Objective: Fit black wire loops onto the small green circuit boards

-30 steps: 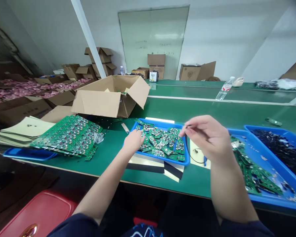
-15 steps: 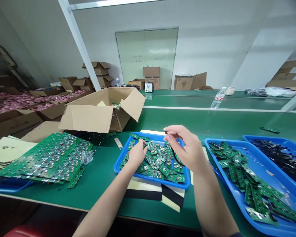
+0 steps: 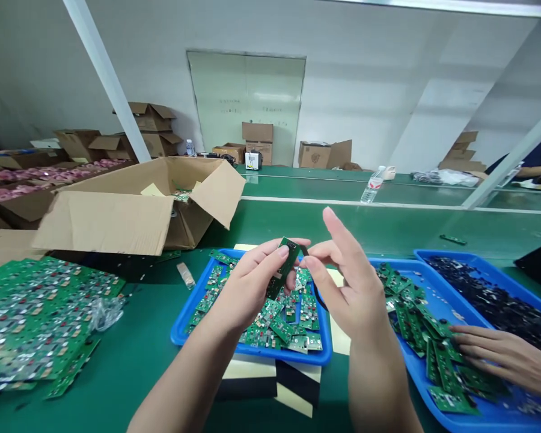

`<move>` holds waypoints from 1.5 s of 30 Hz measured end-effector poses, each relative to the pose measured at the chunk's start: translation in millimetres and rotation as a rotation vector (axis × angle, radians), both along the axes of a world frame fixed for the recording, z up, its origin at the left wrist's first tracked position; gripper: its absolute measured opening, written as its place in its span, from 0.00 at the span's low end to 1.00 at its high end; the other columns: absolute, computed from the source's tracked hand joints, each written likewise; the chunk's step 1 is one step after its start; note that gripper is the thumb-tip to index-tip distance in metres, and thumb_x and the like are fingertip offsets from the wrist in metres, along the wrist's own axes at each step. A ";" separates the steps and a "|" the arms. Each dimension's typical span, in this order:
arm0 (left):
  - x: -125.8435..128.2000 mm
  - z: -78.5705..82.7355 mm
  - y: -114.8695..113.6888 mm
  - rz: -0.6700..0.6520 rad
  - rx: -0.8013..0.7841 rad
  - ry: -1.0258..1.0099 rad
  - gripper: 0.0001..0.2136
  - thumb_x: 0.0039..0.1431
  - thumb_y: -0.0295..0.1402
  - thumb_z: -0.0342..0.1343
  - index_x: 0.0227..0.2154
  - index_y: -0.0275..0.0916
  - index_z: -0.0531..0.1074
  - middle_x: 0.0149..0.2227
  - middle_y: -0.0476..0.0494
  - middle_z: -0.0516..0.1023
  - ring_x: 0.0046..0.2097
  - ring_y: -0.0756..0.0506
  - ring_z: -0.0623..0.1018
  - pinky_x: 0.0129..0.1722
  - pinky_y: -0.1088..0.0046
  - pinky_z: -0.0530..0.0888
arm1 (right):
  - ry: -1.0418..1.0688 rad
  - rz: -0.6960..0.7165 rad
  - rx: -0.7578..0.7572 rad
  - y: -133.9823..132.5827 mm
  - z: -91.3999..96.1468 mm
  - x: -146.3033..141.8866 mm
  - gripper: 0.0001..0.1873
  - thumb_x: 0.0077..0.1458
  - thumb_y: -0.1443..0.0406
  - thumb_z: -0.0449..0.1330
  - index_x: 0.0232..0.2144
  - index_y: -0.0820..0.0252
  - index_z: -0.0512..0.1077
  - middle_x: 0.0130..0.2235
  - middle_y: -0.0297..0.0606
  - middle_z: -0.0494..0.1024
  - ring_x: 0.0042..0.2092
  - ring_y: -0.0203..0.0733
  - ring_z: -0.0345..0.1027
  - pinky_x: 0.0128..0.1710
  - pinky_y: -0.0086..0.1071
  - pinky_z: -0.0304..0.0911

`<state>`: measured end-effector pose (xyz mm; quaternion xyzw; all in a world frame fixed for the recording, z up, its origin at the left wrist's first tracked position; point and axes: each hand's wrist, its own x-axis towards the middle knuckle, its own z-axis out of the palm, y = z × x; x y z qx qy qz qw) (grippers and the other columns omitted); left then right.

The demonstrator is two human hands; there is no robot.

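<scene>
My left hand (image 3: pixel 247 288) is closed on a small green circuit board (image 3: pixel 283 266), held up above the blue tray (image 3: pixel 187 316) of small boards. My right hand (image 3: pixel 345 282) pinches a small black part with a dark wire (image 3: pixel 305 250) against the board's top end. The wire hangs down behind the right hand. The other fingers of my right hand stick up straight.
A second blue tray (image 3: pixel 419 373) of green boards lies to the right, with another person's hand (image 3: pixel 500 356) resting in it. Further right is a tray of black parts (image 3: pixel 491 300). An open cardboard box (image 3: pixel 130 210) and stacked board panels (image 3: pixel 36 319) are on the left.
My left hand has lifted one board out of the tray. My right hand has brought the wired part to it. Another person's hand has come into the right tray.
</scene>
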<state>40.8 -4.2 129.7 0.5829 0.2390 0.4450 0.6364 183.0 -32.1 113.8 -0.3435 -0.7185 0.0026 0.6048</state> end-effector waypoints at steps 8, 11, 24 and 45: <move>-1.8 -12.8 4.9 0.153 0.179 0.162 0.10 0.56 0.33 0.51 0.34 0.39 0.77 0.31 0.47 0.77 0.36 0.48 0.72 0.38 0.74 0.69 | -0.225 0.048 0.030 7.5 -0.8 5.7 0.29 0.56 0.74 0.50 0.59 0.52 0.55 0.40 0.37 0.77 0.32 0.37 0.70 0.37 0.37 0.72; -4.0 -14.1 4.6 0.156 0.190 0.227 0.09 0.56 0.33 0.51 0.28 0.39 0.76 0.29 0.48 0.76 0.33 0.48 0.71 0.35 0.75 0.69 | -0.247 0.046 0.041 9.3 -1.4 7.0 0.30 0.55 0.75 0.50 0.59 0.53 0.55 0.40 0.37 0.77 0.32 0.36 0.70 0.37 0.36 0.72; -8.2 1.5 0.8 -0.128 0.134 0.193 0.10 0.57 0.28 0.47 0.31 0.35 0.75 0.24 0.49 0.70 0.27 0.52 0.68 0.27 0.78 0.67 | -0.267 -0.002 0.084 8.2 -0.6 3.0 0.32 0.52 0.76 0.51 0.58 0.51 0.57 0.39 0.35 0.78 0.30 0.36 0.69 0.33 0.34 0.71; 4.3 -5.8 -1.1 0.130 0.248 0.228 0.12 0.59 0.33 0.47 0.29 0.36 0.75 0.21 0.49 0.69 0.24 0.51 0.68 0.24 0.78 0.66 | -0.261 -0.142 0.003 6.3 -0.1 3.5 0.29 0.54 0.73 0.52 0.58 0.55 0.56 0.32 0.35 0.76 0.33 0.39 0.70 0.36 0.36 0.71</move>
